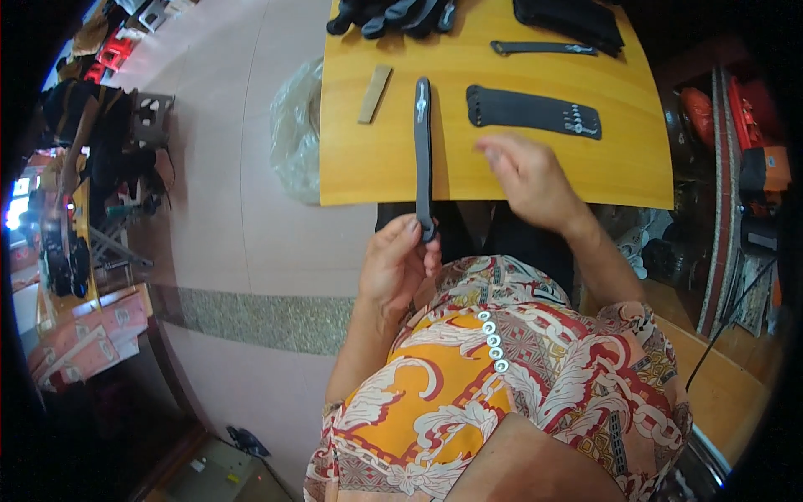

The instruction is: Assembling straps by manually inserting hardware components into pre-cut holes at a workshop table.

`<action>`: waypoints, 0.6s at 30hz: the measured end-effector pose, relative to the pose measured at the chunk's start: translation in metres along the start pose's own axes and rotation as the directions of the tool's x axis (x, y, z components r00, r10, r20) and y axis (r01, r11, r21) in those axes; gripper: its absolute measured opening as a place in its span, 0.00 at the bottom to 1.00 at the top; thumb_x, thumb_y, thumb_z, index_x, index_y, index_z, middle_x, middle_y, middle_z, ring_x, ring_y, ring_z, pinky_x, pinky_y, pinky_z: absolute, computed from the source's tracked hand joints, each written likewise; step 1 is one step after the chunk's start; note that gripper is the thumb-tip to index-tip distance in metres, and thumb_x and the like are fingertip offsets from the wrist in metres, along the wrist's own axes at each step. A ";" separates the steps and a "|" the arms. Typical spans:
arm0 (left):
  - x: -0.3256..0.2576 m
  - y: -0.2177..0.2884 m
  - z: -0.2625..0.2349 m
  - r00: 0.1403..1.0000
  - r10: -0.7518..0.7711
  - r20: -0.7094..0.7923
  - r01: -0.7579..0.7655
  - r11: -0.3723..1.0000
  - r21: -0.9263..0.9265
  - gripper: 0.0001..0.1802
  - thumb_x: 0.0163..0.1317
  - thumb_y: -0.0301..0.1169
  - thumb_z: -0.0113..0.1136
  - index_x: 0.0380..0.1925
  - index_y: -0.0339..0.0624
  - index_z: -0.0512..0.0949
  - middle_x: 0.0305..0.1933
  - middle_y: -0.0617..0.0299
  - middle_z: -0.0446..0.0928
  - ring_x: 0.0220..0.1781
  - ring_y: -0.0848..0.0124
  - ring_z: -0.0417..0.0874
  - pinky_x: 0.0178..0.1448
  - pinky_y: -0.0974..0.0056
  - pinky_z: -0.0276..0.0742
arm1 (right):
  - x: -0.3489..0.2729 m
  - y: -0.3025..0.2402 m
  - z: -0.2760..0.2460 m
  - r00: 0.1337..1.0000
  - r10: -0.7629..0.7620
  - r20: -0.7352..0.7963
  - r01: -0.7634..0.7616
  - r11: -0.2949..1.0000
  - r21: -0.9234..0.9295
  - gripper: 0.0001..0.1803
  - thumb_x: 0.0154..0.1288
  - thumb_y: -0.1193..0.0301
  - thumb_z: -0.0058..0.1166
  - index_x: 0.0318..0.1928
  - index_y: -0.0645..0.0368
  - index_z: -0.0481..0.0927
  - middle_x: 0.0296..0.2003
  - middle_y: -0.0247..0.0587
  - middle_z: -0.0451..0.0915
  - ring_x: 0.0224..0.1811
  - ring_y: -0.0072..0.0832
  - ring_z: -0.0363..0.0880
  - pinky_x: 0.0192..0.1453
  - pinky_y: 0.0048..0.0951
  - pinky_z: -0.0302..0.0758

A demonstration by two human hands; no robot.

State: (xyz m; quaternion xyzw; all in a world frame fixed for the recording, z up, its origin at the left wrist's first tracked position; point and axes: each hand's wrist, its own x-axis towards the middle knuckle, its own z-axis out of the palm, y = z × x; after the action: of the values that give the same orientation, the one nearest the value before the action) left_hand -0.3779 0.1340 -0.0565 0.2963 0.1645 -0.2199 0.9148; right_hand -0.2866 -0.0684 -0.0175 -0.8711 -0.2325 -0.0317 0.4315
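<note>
My left hand (pixel 397 259) pinches the near end of a long black strap (pixel 423 151) that stretches away from me over the front edge of the yellow wooden table (pixel 368 176). My right hand (pixel 529 177) hovers over the table's front right part, fingers loosely apart and blurred, holding nothing. Just beyond it lie several black straps side by side (pixel 535 111), each with small metal studs at the right end. A single black strap (pixel 544 48) rests farther back.
A small tan wooden block (pixel 374 94) lies left of the held strap. Black gloves (pixel 393 15) and a black pile (pixel 569 18) sit at the table's far edge. A clear plastic bag (pixel 297 130) hangs beside the table's left side. Cluttered goods line both sides.
</note>
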 end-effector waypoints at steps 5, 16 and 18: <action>0.002 -0.005 -0.005 1.000 -0.010 0.010 0.010 0.998 -0.054 0.10 0.64 0.31 0.49 0.39 0.34 0.73 0.29 0.55 0.78 0.23 0.71 0.79 0.26 0.70 0.76 | -0.045 -0.022 0.025 0.987 0.081 0.135 -0.100 0.986 0.135 0.07 0.58 0.80 0.49 0.37 0.68 0.76 0.31 0.48 0.77 0.32 0.35 0.78 0.35 0.28 0.73; -0.002 -0.008 -0.001 1.000 -0.019 -0.019 0.019 0.999 -0.030 0.09 0.62 0.28 0.53 0.39 0.35 0.73 0.29 0.54 0.78 0.23 0.71 0.79 0.25 0.71 0.76 | -0.059 -0.035 0.039 0.997 0.035 0.075 -0.047 0.984 0.169 0.07 0.51 0.83 0.51 0.33 0.67 0.74 0.27 0.48 0.74 0.29 0.41 0.76 0.31 0.34 0.72; -0.001 -0.009 -0.001 1.000 -0.010 -0.019 0.010 0.999 -0.032 0.08 0.62 0.28 0.53 0.39 0.35 0.73 0.28 0.54 0.78 0.23 0.72 0.79 0.25 0.71 0.76 | -0.059 -0.036 0.039 0.997 0.030 0.072 -0.041 0.985 0.165 0.07 0.50 0.83 0.52 0.33 0.67 0.74 0.28 0.48 0.74 0.29 0.42 0.76 0.31 0.34 0.72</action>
State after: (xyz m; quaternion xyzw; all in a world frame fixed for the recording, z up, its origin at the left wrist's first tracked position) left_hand -0.3836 0.1282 -0.0608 0.2829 0.1785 -0.2190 0.9166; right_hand -0.3606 -0.0425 -0.0301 -0.8365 -0.2337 0.0259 0.4950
